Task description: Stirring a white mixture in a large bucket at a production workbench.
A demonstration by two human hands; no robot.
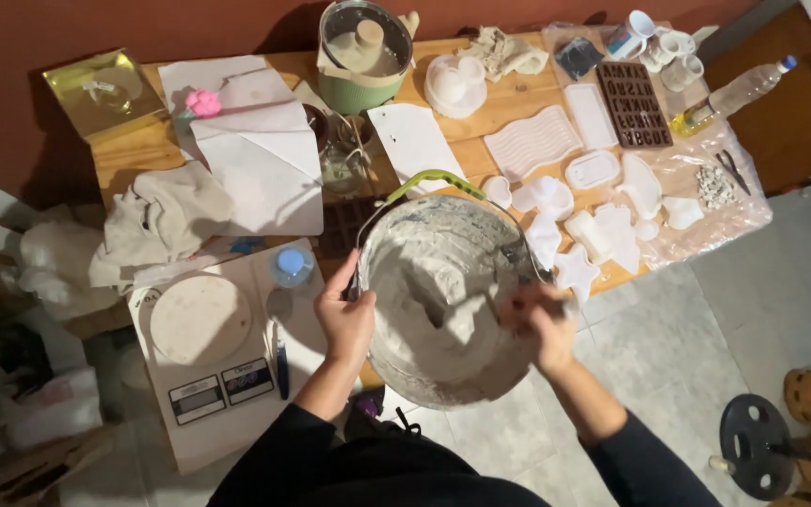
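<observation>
Big metal bowl [443, 300] of grey-white paste sits at the near edge of the wooden table [518, 99], partly over the floor; my left hand [344, 319] is clamped on its left rim, and my right hand [542, 324] is closed around a stirring tool, too blurred to identify, inside the bowl. White silicone moulds [593, 230] lie just beyond the bowl on the right. A kitchen scale [204, 347] sits to its left, crumpled cloth [157, 216] beyond that.

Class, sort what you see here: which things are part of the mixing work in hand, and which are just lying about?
In use:
round metal bowl of grey-white paste
left hand gripping its rim
right hand stirring, tool blurred

Lying about:
white kitchen scale
brown letter mould
clear plastic bottle
green lidded pot
crumpled beige cloth
</observation>
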